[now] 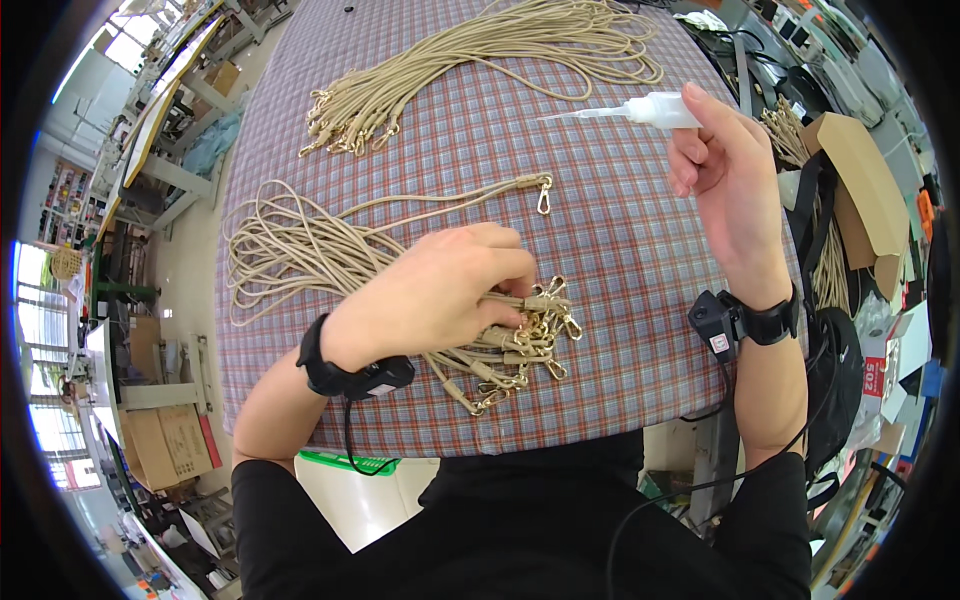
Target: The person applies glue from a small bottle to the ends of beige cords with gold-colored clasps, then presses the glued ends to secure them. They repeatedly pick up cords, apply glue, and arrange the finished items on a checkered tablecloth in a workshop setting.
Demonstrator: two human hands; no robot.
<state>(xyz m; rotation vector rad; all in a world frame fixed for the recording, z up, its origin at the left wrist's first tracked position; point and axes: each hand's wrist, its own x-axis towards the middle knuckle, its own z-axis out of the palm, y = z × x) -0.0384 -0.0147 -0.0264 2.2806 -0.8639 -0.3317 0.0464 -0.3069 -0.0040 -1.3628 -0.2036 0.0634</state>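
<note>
My right hand (735, 170), raised over the right side of the table, is closed around a small white squeeze bottle (655, 109) with a long thin clear nozzle pointing left. On the near bundle of beige cords (300, 250) lies my left hand (435, 290), its thumb and fingers pinching a cord close to its end. Gold snap hooks (545, 335) cluster just right of those fingertips, partly hidden by the hand. Beyond the hand, one cord lies apart, its end bearing a gold snap hook (544, 196).
A second bundle of beige cords (480, 55) with hooks stretches across the far part of the checked tablecloth (620, 370). An open cardboard box (860, 190) and a black bag (838, 375) stand off the right edge. Cables run from both wrist straps.
</note>
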